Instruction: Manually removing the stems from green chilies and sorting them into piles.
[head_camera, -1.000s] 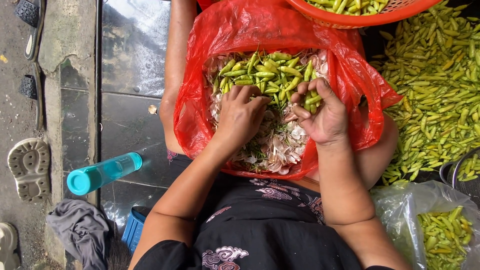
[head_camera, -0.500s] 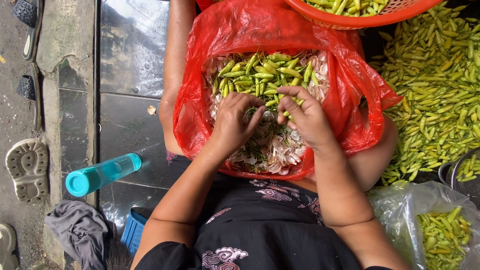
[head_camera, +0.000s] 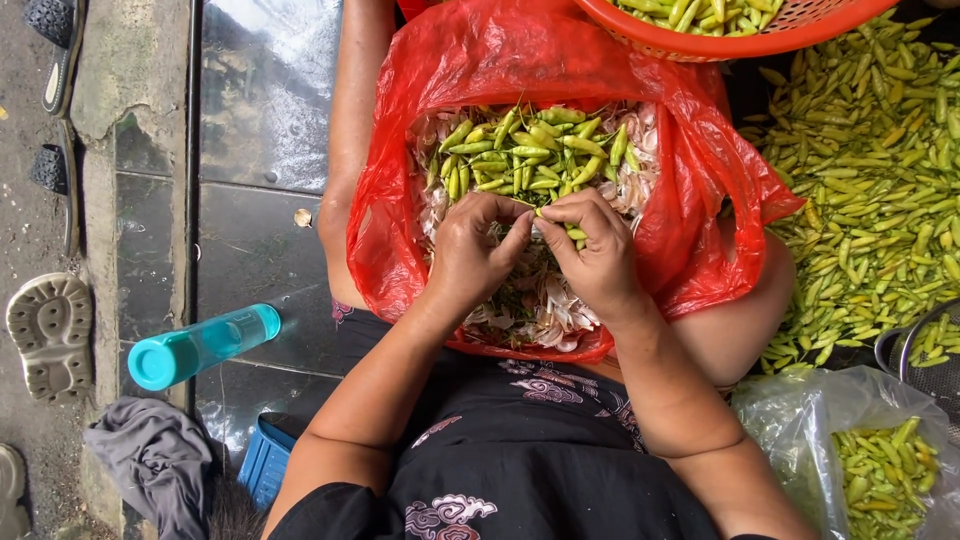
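In the red bag (head_camera: 520, 70), both hands' fingers (head_camera: 505, 228) pinched on one small green chili (head_camera: 575, 233).

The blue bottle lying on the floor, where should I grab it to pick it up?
Grab the blue bottle around its clear middle, coming down from above. It lies on its side on the tiles, so the round body is open to your fingers; the cap end is wider and harder to wrap.

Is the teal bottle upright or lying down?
Lying down: the teal bottle rests on its side on the dark tiled floor, cap end pointing left.
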